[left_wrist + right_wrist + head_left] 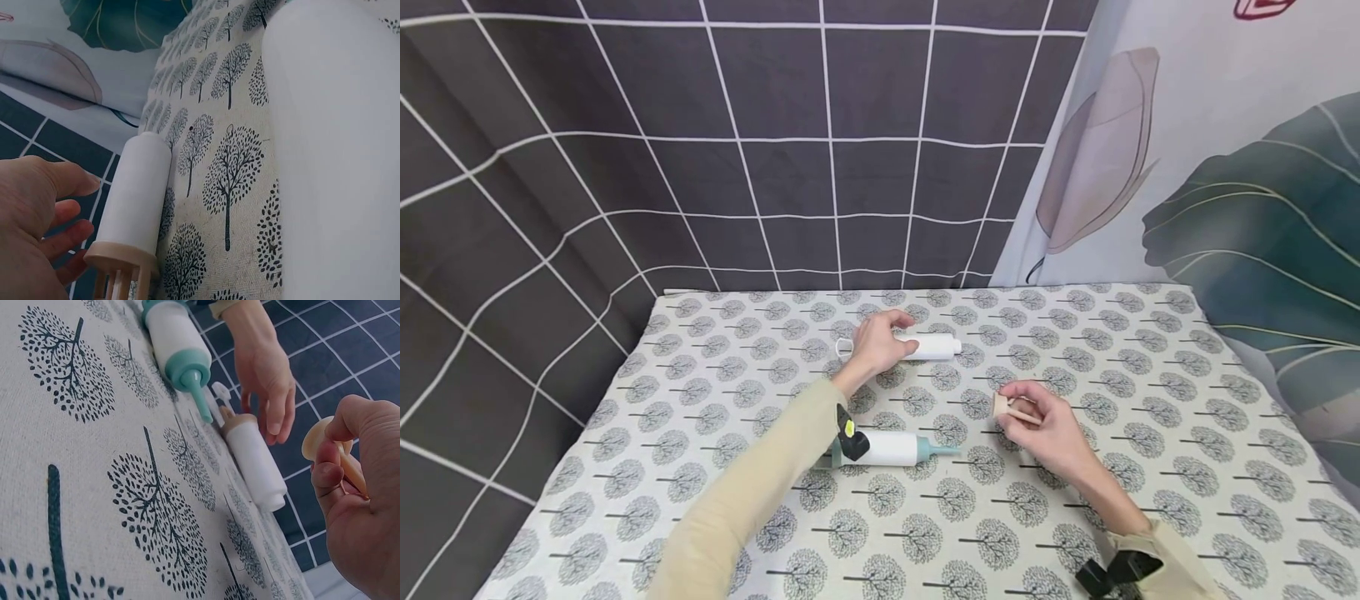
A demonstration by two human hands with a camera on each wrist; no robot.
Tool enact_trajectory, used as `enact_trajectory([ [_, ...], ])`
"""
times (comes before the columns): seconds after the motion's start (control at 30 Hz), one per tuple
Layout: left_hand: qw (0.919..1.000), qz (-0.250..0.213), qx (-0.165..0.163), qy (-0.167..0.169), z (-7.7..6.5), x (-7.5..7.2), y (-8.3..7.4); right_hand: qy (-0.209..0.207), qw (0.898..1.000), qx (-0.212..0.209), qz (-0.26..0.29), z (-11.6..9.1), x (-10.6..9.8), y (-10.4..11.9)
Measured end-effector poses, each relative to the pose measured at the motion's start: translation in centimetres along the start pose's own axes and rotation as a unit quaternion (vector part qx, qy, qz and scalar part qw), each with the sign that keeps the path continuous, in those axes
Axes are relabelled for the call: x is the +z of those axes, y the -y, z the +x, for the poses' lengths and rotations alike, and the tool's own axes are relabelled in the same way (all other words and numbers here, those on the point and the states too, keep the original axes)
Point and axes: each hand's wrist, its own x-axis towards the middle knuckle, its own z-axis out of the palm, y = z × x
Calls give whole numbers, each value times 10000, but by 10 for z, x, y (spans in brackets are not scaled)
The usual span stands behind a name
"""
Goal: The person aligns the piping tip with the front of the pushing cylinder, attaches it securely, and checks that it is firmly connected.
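A white tube with a beige collar, like an icing syringe barrel, lies on the tablecloth; its white barrel points right. My left hand hovers by its collar end, fingers loosely bent and apart from the barrel in the left wrist view. A pale ring shows behind that hand. To the right, my right hand pinches a beige nozzle cap with a thin spout between thumb and fingers. A second white syringe with green ends lies nearer, partly hidden by my left wrist.
The table is covered with a tree-print cloth. A dark gridded curtain hangs behind and at the left. A leaf-patterned curtain hangs at the right, close to the table's edge.
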Motion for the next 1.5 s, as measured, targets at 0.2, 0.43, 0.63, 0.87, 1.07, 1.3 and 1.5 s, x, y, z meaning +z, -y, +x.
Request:
enact_trajectory([
  [0.2, 9995, 304, -69, -34, 3, 2, 1, -8, 10000, -30, -51, -1, -1, 0],
  [0.43, 9986, 495, -21, 183, 4, 4, 4, 3, 10000, -73, 9, 0, -2, -2],
  [0.63, 9983, 521, -64, 272, 4, 7, 6, -36, 10000, -22, -28, -1, -1, -1],
  [0.87, 9985, 420, 3, 358, 5, 11, 11, -31, 10000, -9, -80, -3, -1, -1],
  [1.07, 9984, 343, -29, 438, 6, 12, 10, -68, 9999, 88, -104, -3, 0, 1],
  [1.3, 9978, 416, -24, 514, 6, 10, 8, -90, 9999, 89, -112, -4, 0, 2],
  [1.5, 9971, 364, 56, 673, 6, 9, 8, -76, 9999, 88, -96, -4, 0, 1],
])
